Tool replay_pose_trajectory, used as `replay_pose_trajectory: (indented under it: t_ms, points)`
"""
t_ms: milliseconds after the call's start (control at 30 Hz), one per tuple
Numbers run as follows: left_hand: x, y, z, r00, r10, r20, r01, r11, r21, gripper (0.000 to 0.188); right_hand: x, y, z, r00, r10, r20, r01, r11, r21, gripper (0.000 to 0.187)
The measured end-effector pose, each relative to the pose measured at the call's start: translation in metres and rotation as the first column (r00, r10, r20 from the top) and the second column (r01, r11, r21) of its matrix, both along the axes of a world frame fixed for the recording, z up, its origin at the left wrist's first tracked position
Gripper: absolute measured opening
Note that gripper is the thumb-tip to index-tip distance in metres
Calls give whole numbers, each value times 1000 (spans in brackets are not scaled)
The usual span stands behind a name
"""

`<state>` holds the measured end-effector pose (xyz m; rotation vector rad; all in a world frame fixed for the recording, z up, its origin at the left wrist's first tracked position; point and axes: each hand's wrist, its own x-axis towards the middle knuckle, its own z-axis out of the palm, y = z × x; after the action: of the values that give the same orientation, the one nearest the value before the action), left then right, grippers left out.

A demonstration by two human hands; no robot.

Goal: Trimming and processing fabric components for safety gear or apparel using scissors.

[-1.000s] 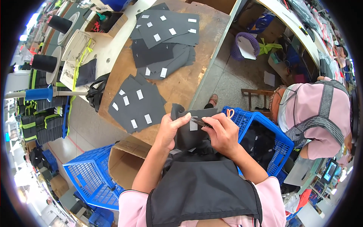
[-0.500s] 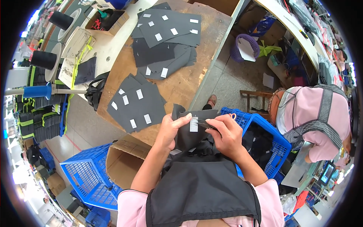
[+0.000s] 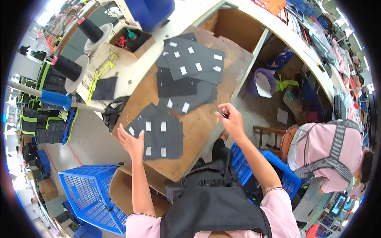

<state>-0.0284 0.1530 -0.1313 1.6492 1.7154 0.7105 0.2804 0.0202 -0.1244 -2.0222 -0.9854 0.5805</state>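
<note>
Both hands have parted: left hand point(image 3: 133, 143) flat, fingers spread, on near dark fabric stack point(image 3: 158, 135); right hand point(image 3: 231, 120) beyond it pinches small dark tool point(image 3: 221, 112).

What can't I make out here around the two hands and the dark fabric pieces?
Head view only:
- The thin dark tool in the right hand: too small to identify.
- Blue plastic crate: contents hidden by the right arm and black apron.
- Left hand palm: faces down on the grey fabric piece.

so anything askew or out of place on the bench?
Nothing damaged or spilled. The dark grey fabric pieces with white labels lie in loose, overlapping piles at mixed angles on the brown wooden table; the nearest pile sits under the left hand.
</note>
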Motion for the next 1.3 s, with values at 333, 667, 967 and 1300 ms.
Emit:
replay_pose_trajectory:
  t_ms: [333,667,967,1300]
  points:
    - [35,-35,-28,868,-237,-436,326,935,141,73,51,173,-42,766,313,561,-311,945,-103,31]
    - [120,-3,4,900,-346,266,246,906,344,59,40,169,-17,889,172,424,-243,962,120,22]
    - [119,-58,45,552,-639,535,599,751,279,98,-61,42,59,710,-12,-704,142,982,126,12]
    - [54,-89,51,724,-126,678,347,916,-200,18,-104,-9,76,788,136,-600,20,969,245,17]
